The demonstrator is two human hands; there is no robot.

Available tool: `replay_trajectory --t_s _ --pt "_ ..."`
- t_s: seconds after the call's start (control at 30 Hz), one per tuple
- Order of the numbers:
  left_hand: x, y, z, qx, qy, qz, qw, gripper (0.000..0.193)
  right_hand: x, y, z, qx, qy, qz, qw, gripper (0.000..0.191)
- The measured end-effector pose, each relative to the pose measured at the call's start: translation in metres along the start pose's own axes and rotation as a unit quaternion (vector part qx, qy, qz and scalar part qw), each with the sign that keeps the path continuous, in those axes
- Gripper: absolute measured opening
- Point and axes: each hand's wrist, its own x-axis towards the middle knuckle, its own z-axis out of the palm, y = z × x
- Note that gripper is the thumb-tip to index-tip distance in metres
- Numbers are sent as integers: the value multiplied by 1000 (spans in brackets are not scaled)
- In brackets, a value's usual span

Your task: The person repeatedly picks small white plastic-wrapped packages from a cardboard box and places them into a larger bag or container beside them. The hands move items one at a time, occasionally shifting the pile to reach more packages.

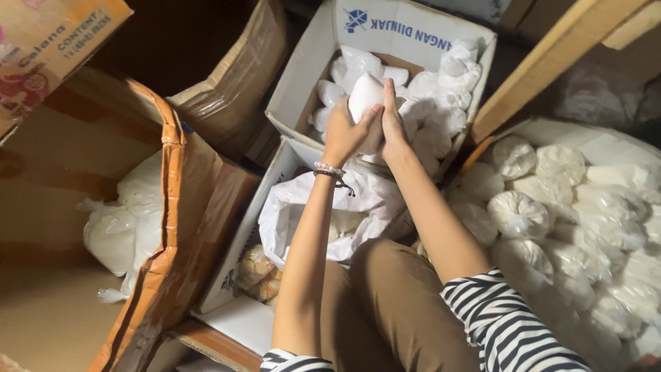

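While both hands (368,127) clasp a white bag (365,96), its lower half stays hidden.

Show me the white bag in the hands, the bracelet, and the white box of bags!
white bag (365,93): head view, on its rounded top above the fingers.
bracelet (328,169): head view, on the beads around the left wrist.
white box (420,27): head view, on its back flap.

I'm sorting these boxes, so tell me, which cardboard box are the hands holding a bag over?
The white box at top centre, full of small white bags. Both hands, left hand and right hand, clasp one white bag above it; the brown boxes lie further left.
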Motion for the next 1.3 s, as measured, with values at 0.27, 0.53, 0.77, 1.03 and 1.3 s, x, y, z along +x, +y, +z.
replay_trajectory --t_s 0.27,0.53,0.77,1.03,1.3 --pt "-30 51 6 -61 -54 -4 997 65 -33 -6 -45 -11 62 -6 998 101" --pt "-61 91 33 -26 -170 -45 984 71 -75 -8 -112 14 63 -44 997 96" --pt "-82 94 90 -82 -241 -36 966 78 -114 -16 -176 -2 105 -105 989 95" --pt "-117 90 161 -54 -304 -81 948 88 -149 -21 -231 34 100 -109 988 86" --pt "-135 90 197 -35 -351 -72 933 81 -178 -19 -250 49 126 -171 976 80"
